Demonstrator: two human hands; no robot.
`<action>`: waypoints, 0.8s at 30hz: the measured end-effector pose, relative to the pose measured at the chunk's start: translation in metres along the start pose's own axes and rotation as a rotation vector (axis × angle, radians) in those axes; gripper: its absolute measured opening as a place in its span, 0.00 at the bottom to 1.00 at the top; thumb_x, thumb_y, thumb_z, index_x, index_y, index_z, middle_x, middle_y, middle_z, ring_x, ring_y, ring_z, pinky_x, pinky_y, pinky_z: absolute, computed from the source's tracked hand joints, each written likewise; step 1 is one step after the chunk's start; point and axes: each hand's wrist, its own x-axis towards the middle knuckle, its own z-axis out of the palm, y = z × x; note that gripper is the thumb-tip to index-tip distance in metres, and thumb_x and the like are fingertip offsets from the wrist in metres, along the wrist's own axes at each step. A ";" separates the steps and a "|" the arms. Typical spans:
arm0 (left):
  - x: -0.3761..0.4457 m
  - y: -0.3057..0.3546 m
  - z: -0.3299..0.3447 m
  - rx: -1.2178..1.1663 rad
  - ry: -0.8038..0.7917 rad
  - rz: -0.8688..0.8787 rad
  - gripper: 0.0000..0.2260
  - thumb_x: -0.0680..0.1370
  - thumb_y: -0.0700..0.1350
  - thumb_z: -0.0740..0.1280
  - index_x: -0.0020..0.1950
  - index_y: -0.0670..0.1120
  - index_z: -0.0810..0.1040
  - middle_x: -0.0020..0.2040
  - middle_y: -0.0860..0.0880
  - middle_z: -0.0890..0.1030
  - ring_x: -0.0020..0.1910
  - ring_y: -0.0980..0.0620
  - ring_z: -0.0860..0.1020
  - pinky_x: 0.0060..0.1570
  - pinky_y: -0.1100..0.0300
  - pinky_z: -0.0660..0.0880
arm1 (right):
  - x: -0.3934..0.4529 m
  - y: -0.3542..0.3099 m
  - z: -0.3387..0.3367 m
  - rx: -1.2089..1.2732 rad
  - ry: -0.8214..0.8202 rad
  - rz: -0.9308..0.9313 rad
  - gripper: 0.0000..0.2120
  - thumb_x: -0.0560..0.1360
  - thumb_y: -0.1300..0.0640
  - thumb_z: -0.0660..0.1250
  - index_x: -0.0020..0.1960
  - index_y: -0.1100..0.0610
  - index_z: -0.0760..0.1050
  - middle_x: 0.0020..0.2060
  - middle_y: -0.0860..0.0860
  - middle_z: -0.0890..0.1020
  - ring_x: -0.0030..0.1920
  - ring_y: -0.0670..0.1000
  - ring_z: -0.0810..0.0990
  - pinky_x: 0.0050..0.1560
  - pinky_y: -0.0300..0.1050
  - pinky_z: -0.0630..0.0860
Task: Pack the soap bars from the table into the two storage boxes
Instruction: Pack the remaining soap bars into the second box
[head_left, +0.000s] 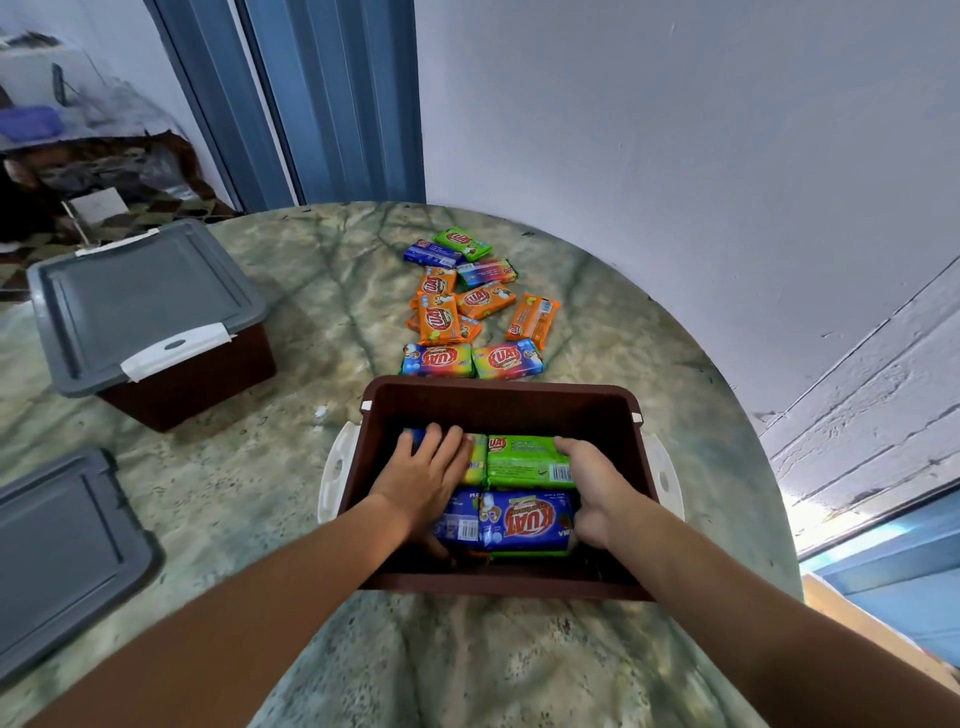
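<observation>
I see both hands inside the open brown plastic box (498, 402): left hand (426, 475) fingers spread flat on wrapped soap bars (524, 519), right hand (589, 486) gripping their right side; more bars (457, 312) lie beyond.

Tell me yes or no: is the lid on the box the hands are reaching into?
No: the open box under both hands has no lid, while a loose grey lid lies on the table at left.
</observation>
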 end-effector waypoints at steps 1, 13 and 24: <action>0.000 0.000 0.000 0.004 -0.001 0.002 0.60 0.64 0.75 0.62 0.75 0.36 0.37 0.77 0.37 0.45 0.74 0.35 0.50 0.68 0.39 0.54 | -0.001 0.000 0.000 0.041 -0.002 -0.005 0.22 0.76 0.49 0.64 0.68 0.54 0.67 0.50 0.58 0.82 0.39 0.58 0.84 0.30 0.51 0.79; -0.002 0.001 -0.004 -0.054 -0.008 -0.013 0.58 0.65 0.75 0.61 0.76 0.39 0.37 0.77 0.39 0.44 0.75 0.36 0.48 0.69 0.39 0.53 | 0.001 0.011 -0.011 -2.074 0.097 -0.941 0.61 0.61 0.27 0.68 0.77 0.49 0.35 0.76 0.61 0.37 0.72 0.72 0.36 0.71 0.67 0.53; -0.002 0.004 -0.004 -0.076 0.030 -0.016 0.57 0.66 0.76 0.58 0.76 0.38 0.41 0.77 0.38 0.48 0.73 0.36 0.52 0.67 0.39 0.56 | 0.012 0.015 0.019 -2.207 0.155 -0.869 0.65 0.59 0.26 0.70 0.77 0.57 0.38 0.73 0.65 0.53 0.69 0.71 0.59 0.58 0.69 0.70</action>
